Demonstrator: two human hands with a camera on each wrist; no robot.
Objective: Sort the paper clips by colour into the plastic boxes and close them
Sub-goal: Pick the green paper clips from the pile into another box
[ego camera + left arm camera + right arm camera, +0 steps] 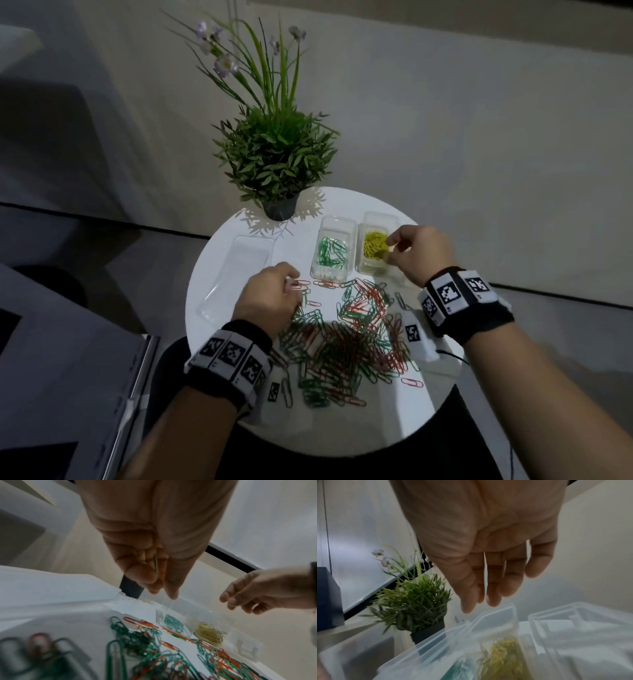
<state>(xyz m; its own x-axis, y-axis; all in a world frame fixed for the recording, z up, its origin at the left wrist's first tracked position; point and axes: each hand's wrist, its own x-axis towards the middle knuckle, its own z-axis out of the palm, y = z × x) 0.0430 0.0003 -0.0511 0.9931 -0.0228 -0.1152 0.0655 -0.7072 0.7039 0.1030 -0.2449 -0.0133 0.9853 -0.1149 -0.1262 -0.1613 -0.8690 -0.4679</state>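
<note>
1. Head view: the left hand [270, 294] is down at the far-left edge of the clip pile [342, 335], fingers bunched, a pale clip [291, 286] at its fingertips.
2. The left wrist view shows what the head view hides: a green clip [155, 561] tucked between the curled fingers [142, 574] and palm. So the left hand is clamped on clips.
3. The right hand [418, 255] hangs over the yellow box [375, 248]; from above its fingers look curled.
4. The right wrist view shows more: the fingers [494, 582] hang relaxed and slightly apart, nothing in them, just above the open box's rim [496, 609].
5. The green box [330, 251] sits just left of the yellow one, touching or nearly so, both lids open.
6. A third clear box [239, 274] lies well left on the surface [342, 421], with no clips in it; only the head view shows it.
7. The loose pile is green and red mixed, spread across the surface's middle.
8. Plant [274, 154] in a dark pot at the far edge, seen in the head and right wrist views.
9. No readable writing: only black-and-white square markers on the wristbands [452, 291] and on small tags on the surface.
</note>
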